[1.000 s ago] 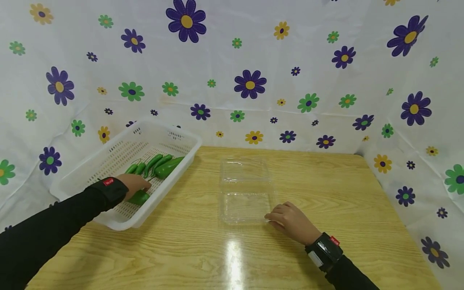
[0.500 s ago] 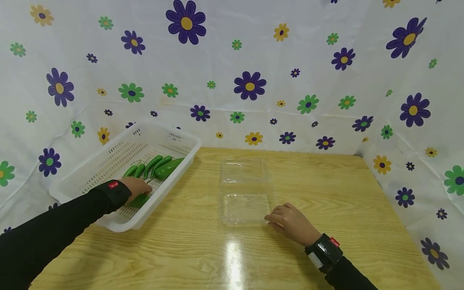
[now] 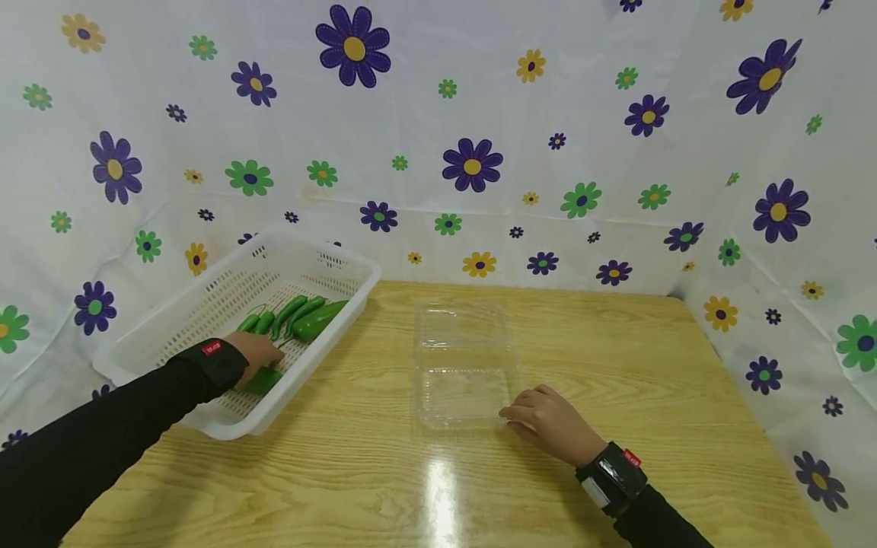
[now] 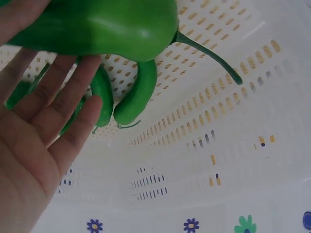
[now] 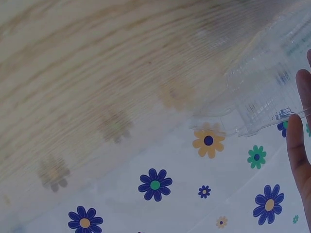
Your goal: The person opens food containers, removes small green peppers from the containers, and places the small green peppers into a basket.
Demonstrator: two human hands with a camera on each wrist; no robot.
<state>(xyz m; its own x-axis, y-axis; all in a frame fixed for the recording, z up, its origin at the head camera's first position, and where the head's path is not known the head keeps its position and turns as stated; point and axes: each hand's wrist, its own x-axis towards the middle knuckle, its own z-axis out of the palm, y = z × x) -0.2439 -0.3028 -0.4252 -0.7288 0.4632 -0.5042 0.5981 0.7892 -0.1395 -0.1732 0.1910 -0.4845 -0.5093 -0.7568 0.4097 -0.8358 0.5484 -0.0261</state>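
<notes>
At the left, my left hand (image 3: 255,354) reaches into a white perforated basket (image 3: 373,268). In the left wrist view its thumb and fingers hold a large green pepper (image 4: 121,26), with the long stem pointing away from the palm. Several slimmer green chili peppers (image 4: 138,94) lie on the basket floor, and another large green pepper (image 3: 318,320) rests beside them. Right of the basket, a clear plastic clamshell box (image 3: 466,392) lies unfolded on the table. My right hand (image 3: 551,422) pinches its near right corner between thumb and fingers; the right wrist view shows the rim (image 5: 262,130) there.
The wooden table (image 3: 329,472) carries the basket and the box. Behind and at the sides stands a white cloth (image 3: 411,99) printed with flowers. The basket's raised walls surround the left hand.
The head view has tilted slightly, so the scene sits a little lower. Both hands stay nearly where they were, the left in the basket and the right at the box corner.
</notes>
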